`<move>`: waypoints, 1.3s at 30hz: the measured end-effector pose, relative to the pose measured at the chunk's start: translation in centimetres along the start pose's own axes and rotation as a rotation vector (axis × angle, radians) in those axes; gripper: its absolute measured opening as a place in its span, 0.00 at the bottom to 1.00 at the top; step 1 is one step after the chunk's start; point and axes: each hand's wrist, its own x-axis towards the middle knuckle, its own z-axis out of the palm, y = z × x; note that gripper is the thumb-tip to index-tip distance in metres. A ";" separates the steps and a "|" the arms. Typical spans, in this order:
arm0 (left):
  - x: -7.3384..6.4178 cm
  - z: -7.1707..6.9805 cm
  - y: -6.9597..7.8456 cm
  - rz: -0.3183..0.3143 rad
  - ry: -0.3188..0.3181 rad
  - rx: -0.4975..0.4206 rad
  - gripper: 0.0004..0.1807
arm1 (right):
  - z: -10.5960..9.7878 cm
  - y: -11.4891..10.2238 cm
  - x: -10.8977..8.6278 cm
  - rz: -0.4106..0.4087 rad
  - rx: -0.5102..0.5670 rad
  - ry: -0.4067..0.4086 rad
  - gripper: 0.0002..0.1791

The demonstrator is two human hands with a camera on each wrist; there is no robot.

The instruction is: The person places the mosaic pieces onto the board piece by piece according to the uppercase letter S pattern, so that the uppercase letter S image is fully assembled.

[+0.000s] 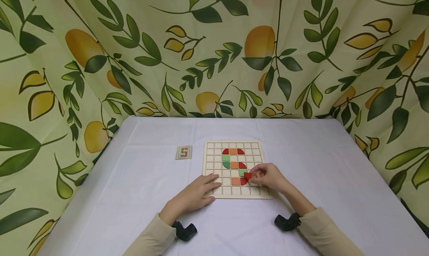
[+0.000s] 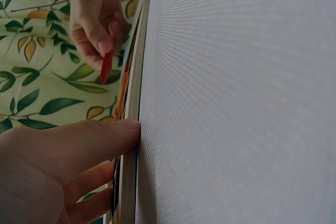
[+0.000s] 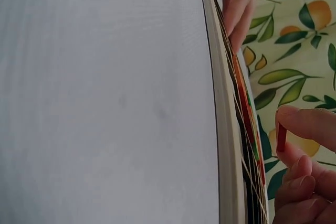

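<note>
On the table lies a pale wooden grid board with several red, orange and green tiles set in it along an S-shaped path. My right hand pinches a loose red tile between thumb and fingers, over the lower right part of this path. In the right wrist view that red tile is seen edge-on, raised off the board. My left hand rests at the board's lower left corner, fingers stretched over the squares. The left thumb touches the board's side edge in the left wrist view.
A small card with a printed grid and a coloured S lies left of the board. White cloth covers the table. A leaf-and-fruit curtain hangs behind and at both sides. Black devices sit at both wrists.
</note>
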 end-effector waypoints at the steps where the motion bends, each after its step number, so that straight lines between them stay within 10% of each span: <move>1: 0.0 0.0 0.0 -0.002 -0.001 0.000 0.25 | 0.1 0.0 0.1 -0.002 -0.002 -0.003 0.16; 39: 0.1 0.0 0.0 -0.015 -0.007 -0.021 0.25 | 3.8 -1.8 1.2 -0.117 -0.123 -0.019 0.13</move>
